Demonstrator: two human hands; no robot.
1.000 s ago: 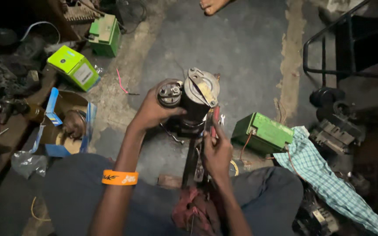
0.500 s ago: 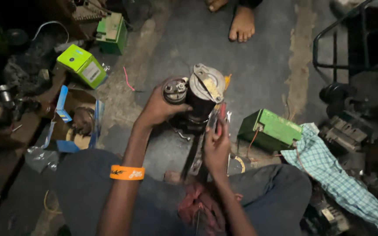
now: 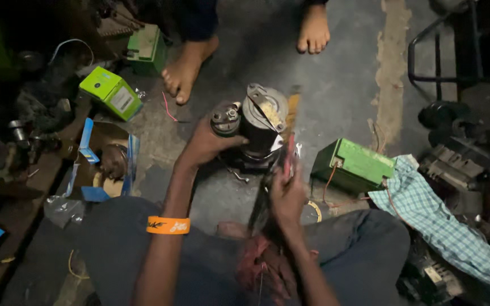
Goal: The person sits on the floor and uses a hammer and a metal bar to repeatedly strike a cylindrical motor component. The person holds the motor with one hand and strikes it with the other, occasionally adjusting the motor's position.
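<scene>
Steadying a dark, cylindrical starter motor (image 3: pixel 259 133) upright on the concrete floor (image 3: pixel 341 85), left hand (image 3: pixel 205 144) wrapped around its side beside the smaller solenoid cylinder (image 3: pixel 225 118), apparently to keep the body from turning. Right hand (image 3: pixel 287 195) closed on a thin dark tool (image 3: pixel 267 187) with a red part near its tip, pressed against the motor's lower flank; exact kind of tool too dark to tell. Orange wristband (image 3: pixel 168 225) on the left forearm, knees spread either side of the work at the floor's near edge. Just right of the motor, a green battery (image 3: pixel 355 164) with loose wires, touching a checked cloth (image 3: pixel 443 226). To the left, an open blue-and-brown carton (image 3: pixel 100 164) and a lime-green box (image 3: pixel 112 93); another green box (image 3: pixel 146 48) further back. Two bare feet (image 3: pixel 191 65) of another person near the far edge, close behind the motor. Dark machine parts (image 3: pixel 455 158) crowding the right side.
</scene>
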